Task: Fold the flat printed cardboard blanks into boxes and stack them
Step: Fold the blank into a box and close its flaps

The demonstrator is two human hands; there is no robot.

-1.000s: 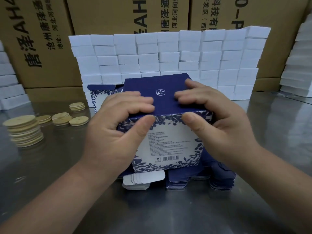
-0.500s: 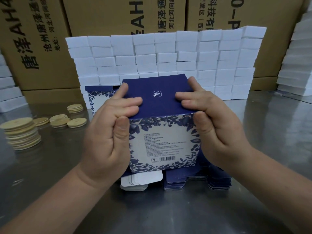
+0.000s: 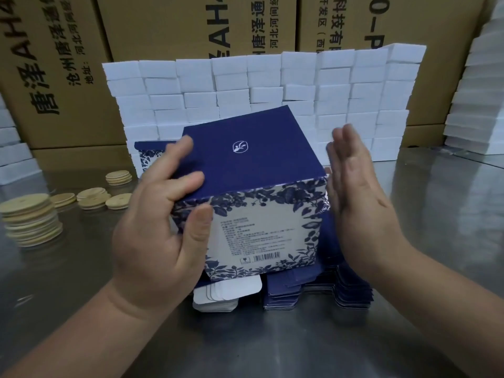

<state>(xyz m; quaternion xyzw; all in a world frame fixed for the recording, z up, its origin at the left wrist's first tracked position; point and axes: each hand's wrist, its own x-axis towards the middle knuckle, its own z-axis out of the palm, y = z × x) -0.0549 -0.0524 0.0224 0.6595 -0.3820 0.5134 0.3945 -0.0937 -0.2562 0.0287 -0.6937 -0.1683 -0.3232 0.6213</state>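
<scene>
A folded box (image 3: 253,192) with a navy top and a white, blue-flowered front stands tilted over the pile of flat blanks (image 3: 283,296) on the steel table. My left hand (image 3: 161,230) grips its near left corner, fingers on the navy top and thumb on the front face. My right hand (image 3: 357,200) is flat with straight fingers beside the box's right side; whether it touches is unclear. A second folded box (image 3: 148,156) peeks out behind my left hand.
A wall of white foam blocks (image 3: 272,88) stands behind, with more white blocks at the left (image 3: 13,156) and right (image 3: 480,105) edges. Stacks of round pale discs (image 3: 30,219) lie at the left. Brown shipping cartons (image 3: 169,28) close off the back.
My right hand has come off the box's top and corner and now stands flat beside its right side. The box has turned and tilted slightly in my left hand.
</scene>
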